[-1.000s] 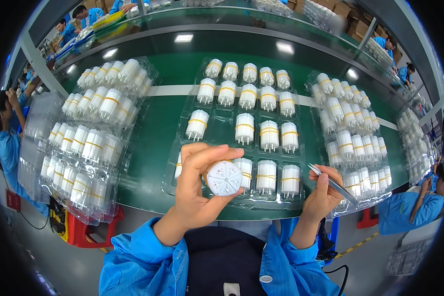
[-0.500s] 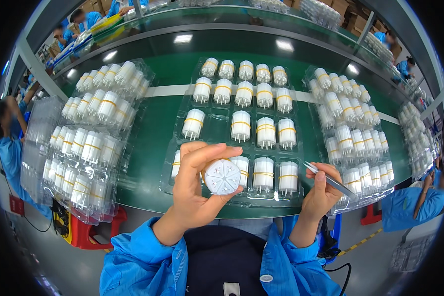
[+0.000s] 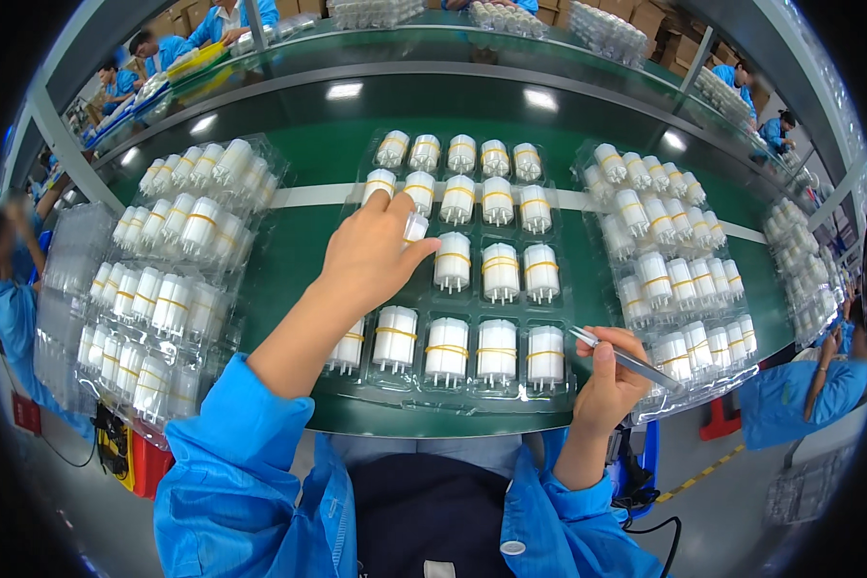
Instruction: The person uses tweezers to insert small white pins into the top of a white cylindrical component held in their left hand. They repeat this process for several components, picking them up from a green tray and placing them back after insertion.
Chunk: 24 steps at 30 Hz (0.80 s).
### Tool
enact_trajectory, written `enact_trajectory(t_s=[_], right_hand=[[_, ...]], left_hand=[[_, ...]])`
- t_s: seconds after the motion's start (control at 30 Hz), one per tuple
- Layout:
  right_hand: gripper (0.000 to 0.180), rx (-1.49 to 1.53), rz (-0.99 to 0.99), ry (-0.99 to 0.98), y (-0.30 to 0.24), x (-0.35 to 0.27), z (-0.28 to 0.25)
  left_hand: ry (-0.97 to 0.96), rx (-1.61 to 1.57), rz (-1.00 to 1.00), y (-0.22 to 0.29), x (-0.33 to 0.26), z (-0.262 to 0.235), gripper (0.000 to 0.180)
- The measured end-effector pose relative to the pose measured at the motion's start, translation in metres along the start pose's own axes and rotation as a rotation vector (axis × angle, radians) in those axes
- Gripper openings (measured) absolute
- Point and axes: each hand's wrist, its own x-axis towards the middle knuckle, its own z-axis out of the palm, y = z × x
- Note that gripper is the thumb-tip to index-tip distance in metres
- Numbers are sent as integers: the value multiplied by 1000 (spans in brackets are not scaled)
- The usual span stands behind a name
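My left hand (image 3: pixel 368 249) is over the middle clear plastic tray (image 3: pixel 424 390), left of centre in its third row from the front edge's far side. Its fingers are closed round a white banded cylinder (image 3: pixel 415 229), mostly hidden by the hand. Several like it stand in the tray's pockets, each wrapped with a yellow rubber band, with thin metal pins at the lower end; one such neighbour (image 3: pixel 452 260) is just right of my thumb. Beside the tray's right front corner, my right hand (image 3: pixel 609 378) grips metal tweezers (image 3: pixel 645 369), their tips pointing away to the left.
Stacked trays of banded white cylinders stand at the left (image 3: pixel 171 299) and right (image 3: pixel 679 289) of the green table (image 3: pixel 308 241). Empty clear trays (image 3: pixel 72 289) are piled at far left. A metal frame (image 3: pixel 385 72) crosses behind. Co-workers in blue sit around.
My left hand has carried the white cylinder from near my chest forward to the tray, turning it from end-on to the view. The tweezers stay in my right hand, little moved.
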Motion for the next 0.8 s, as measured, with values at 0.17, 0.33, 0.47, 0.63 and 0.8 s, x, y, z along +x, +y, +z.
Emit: enact_trajectory(t_s=[0.17, 0.33, 0.47, 0.63, 0.8], right_hand=[[15, -20, -8, -22, 0, 0, -2], [17, -5, -48, -8, 2, 0, 2], [18, -63, -115, -9, 7, 1, 0], [20, -115, -103, 70, 6, 1, 1], [25, 7, -159, 62, -25, -4, 9]], left_hand=[[47, 273, 106, -5, 1, 25, 38], [37, 91, 323, 2, -8, 30, 33], [-176, -236, 297, 17, -7, 12, 37], [15, -554, 275, 28, -34, -12, 57], [133, -673, 200, 27, -79, -37, 65]])
